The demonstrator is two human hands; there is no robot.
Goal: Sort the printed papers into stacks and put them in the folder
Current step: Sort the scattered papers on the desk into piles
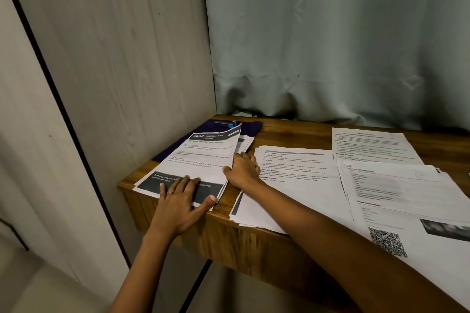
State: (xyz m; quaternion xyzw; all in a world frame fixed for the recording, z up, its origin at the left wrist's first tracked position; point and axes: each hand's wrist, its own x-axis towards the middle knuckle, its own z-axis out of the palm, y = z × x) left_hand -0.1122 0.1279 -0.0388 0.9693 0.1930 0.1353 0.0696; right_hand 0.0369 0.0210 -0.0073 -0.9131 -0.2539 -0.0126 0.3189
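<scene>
A stack of printed papers (201, 157) with dark header and footer bars lies on a purple folder (173, 146) at the table's left end. My left hand (178, 201) rests flat on the stack's near edge, fingers spread, a ring on one finger. My right hand (241, 170) grips the stack's right edge, fingers curled under the sheets and the thumb on top. A second paper stack (292, 185) lies right of that hand. Two more stacks, one (371, 145) at the back and one (412, 208) with a QR code, lie further right.
The wooden table (229, 234) stands in a corner, with a pale wood panel (114, 58) on the left and a grey curtain (330, 46) behind. A metal clip with a blue part (229, 123) sits at the folder's far edge.
</scene>
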